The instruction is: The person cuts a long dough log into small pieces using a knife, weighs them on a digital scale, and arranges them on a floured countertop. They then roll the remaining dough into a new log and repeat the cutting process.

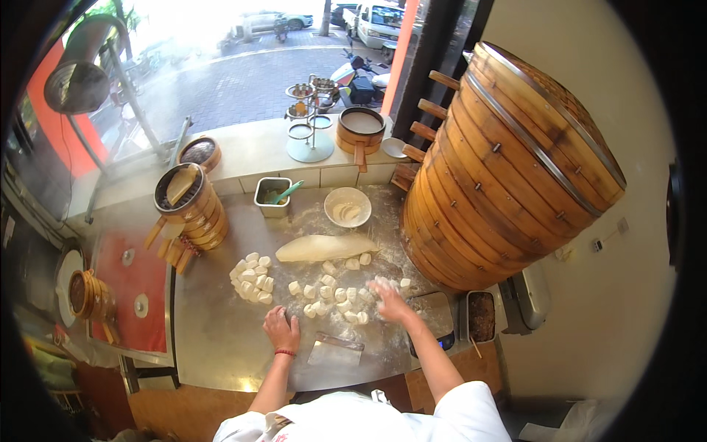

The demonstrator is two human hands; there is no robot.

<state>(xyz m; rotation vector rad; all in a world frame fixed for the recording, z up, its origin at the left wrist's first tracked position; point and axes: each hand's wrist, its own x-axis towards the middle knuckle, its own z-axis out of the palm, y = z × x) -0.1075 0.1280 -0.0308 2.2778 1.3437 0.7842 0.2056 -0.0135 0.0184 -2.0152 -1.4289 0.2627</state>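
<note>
On the steel worktop (210, 337) my left hand (281, 330) rests with its fingers curled, below a heap of dough pieces (253, 278); whether it holds anything is unclear. My right hand (388, 300) reaches over the right end of the scattered dough pieces (346, 295), fingers spread and floury; nothing is seen held in it. A long piece of dough (326, 248) lies behind them. Nearer my body is a metal dough scraper (335, 351). A bowl of flour (347, 208) and a square metal container (273, 196) with a green-handled utensil stand at the back.
A tall stack of bamboo steamers (497, 171) leans into view at right. Beside it are a digital scale (433, 317) and a metal container of dark filling (481, 316). Smaller steamers (201, 212) stand at left, near a red surface (132, 287). A condiment rack (310, 146) stands on the ledge.
</note>
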